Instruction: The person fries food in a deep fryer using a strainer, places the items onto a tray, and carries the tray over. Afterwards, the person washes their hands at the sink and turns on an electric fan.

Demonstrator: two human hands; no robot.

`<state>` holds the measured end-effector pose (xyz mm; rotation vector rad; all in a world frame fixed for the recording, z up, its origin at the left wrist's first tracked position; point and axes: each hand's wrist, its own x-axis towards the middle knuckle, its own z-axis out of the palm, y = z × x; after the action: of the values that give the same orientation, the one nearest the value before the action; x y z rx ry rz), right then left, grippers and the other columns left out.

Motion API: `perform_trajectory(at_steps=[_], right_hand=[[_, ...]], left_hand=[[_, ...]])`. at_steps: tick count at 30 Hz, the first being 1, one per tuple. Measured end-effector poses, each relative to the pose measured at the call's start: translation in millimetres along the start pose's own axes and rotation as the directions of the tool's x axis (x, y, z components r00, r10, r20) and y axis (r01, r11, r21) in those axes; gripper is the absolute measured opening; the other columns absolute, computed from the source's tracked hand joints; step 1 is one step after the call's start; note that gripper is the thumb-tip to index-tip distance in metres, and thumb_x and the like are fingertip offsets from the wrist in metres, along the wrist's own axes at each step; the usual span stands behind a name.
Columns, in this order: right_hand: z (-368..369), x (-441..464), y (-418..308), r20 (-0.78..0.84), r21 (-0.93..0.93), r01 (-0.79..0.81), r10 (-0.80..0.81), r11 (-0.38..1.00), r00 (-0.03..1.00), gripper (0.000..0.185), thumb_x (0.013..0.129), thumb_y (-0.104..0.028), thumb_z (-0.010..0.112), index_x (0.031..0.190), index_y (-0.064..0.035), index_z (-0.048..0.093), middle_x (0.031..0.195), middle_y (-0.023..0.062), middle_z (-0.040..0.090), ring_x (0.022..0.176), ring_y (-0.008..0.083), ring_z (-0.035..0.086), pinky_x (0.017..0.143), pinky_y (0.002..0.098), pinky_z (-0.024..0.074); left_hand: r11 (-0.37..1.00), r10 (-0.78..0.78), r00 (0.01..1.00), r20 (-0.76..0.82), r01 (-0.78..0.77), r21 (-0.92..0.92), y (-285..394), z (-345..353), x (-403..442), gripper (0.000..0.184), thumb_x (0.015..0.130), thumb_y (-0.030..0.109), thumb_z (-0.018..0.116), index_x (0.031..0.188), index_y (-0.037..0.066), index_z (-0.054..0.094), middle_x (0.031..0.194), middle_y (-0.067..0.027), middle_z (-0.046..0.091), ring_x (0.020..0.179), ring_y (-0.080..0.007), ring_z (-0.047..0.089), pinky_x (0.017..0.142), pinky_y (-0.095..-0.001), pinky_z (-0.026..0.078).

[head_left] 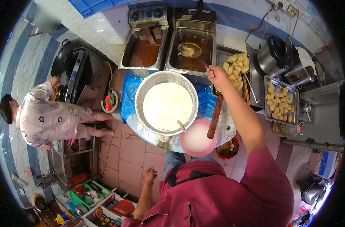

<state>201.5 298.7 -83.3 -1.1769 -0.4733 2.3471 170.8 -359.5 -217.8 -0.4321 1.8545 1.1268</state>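
Observation:
My right hand (pixel 218 75) is closed round the handle of a skimmer (pixel 190 50), whose round head lies over the brown oil of the right fryer (pixel 174 60) with some pale pieces on it. Just right of that hand, fried golden pieces (pixel 236 66) are heaped in a metal container. My left hand (pixel 150 174) hangs low beside my body, its fingers curled, with nothing visible in it. Between my hands stands a large metal pot (pixel 139 102) of pale batter, a ladle handle (pixel 181 125) leaning on its rim. A pink basin (pixel 198 153) of whitish liquid sits beside it.
The left fryer (pixel 141 68) holds brown oil. A wooden handle (pixel 215 117) juts over the table edge. Right of it are a tray of golden pieces (pixel 280 102) and metal cookers (pixel 272 56). Another person (pixel 47 115) stands at a stove on the left. Crates (pixel 90 195) stand lower left.

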Motion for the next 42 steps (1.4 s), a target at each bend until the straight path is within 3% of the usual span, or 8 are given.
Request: perform_trajectory(at_steps=[8,10,17,21,27,32,36,42], right_hand=[[-7,9,-26,0.044,-0.157,0.140,-0.135,0.978,0.990,0.009,0.092,-0.010,0.050,0.088,-0.0015,0.050,0.068,0.0050,0.051,0.047,0.0072,0.039,0.038,0.0196,0.0289],[-18,-4,-24,0.148,-0.170,0.242,-0.218,0.955,0.965,0.008,0.092,-0.010,0.052,0.089,-0.0027,0.051,0.069,0.0050,0.052,0.048,0.0066,0.039,0.038,0.0195,0.0289],[-33,-59,-37,0.168,-0.301,0.299,-0.259,0.905,0.951,0.007,0.091,-0.010,0.053,0.091,-0.0031,0.054,0.071,0.0057,0.054,0.047,0.0052,0.038,0.038,0.0172,0.0256],[-34,-85,-35,0.201,-0.255,0.357,-0.312,0.899,0.929,0.012,0.090,-0.011,0.054,0.099,-0.0025,0.055,0.071,0.0046,0.054,0.047,0.0045,0.038,0.038,0.0169,0.0247],[-50,-88,11,0.136,-0.373,0.335,-0.306,0.865,0.942,0.019,0.091,-0.016,0.055,0.105,-0.0025,0.056,0.067,0.0028,0.053,0.046,0.0040,0.038,0.038,0.0168,0.0247],[-60,-92,62,0.118,-0.309,0.330,-0.309,0.892,0.944,0.022,0.091,-0.016,0.054,0.107,-0.0010,0.058,0.066,0.0023,0.055,0.046,0.0048,0.041,0.037,0.0179,0.0286],[-43,-105,87,0.049,-0.283,0.315,-0.314,0.906,0.948,0.018,0.092,-0.018,0.053,0.095,-0.0013,0.059,0.064,0.0028,0.055,0.046,0.0063,0.044,0.038,0.0195,0.0322],[-27,-116,110,0.012,-0.284,0.363,-0.375,0.887,0.927,0.020,0.094,-0.021,0.050,0.094,-0.0030,0.059,0.064,0.0022,0.056,0.047,0.0082,0.045,0.040,0.0221,0.0354]], left_hand=[[1.000,0.016,0.998,-0.063,-0.014,0.024,-8,2,-12,0.036,0.089,0.032,0.061,0.110,0.003,0.057,0.081,-0.0126,0.064,0.060,-0.0184,0.059,0.051,-0.0297,0.047],[1.000,-0.005,0.998,-0.060,0.006,0.018,-14,1,-3,0.036,0.088,0.033,0.062,0.110,0.004,0.057,0.081,-0.0125,0.064,0.060,-0.0181,0.059,0.050,-0.0294,0.047],[0.996,-0.018,1.000,-0.023,0.020,0.085,7,1,-4,0.034,0.092,0.030,0.057,0.115,0.006,0.055,0.085,-0.0116,0.064,0.061,-0.0159,0.058,0.051,-0.0267,0.046],[0.996,-0.029,0.999,-0.036,0.031,0.083,20,5,2,0.032,0.092,0.030,0.056,0.115,0.006,0.055,0.084,-0.0107,0.063,0.061,-0.0154,0.058,0.051,-0.0266,0.046],[0.985,0.015,1.000,-0.024,-0.011,0.170,50,23,0,0.032,0.092,0.031,0.056,0.113,0.006,0.056,0.082,-0.0081,0.063,0.062,-0.0141,0.057,0.052,-0.0262,0.046],[0.954,0.285,0.952,0.114,-0.293,0.058,120,76,-21,0.029,0.093,0.026,0.055,0.111,0.004,0.058,0.083,-0.0064,0.063,0.064,-0.0118,0.054,0.056,-0.0249,0.044],[0.853,0.443,0.824,0.353,-0.509,0.117,217,169,-70,0.031,0.092,0.020,0.053,0.118,0.004,0.057,0.088,-0.0050,0.062,0.072,-0.0101,0.054,0.061,-0.0232,0.042],[0.882,0.420,0.706,0.570,-0.467,-0.072,293,297,-74,0.039,0.092,0.030,0.052,0.123,0.008,0.053,0.100,-0.0043,0.059,0.088,-0.0136,0.056,0.074,-0.0285,0.044]])
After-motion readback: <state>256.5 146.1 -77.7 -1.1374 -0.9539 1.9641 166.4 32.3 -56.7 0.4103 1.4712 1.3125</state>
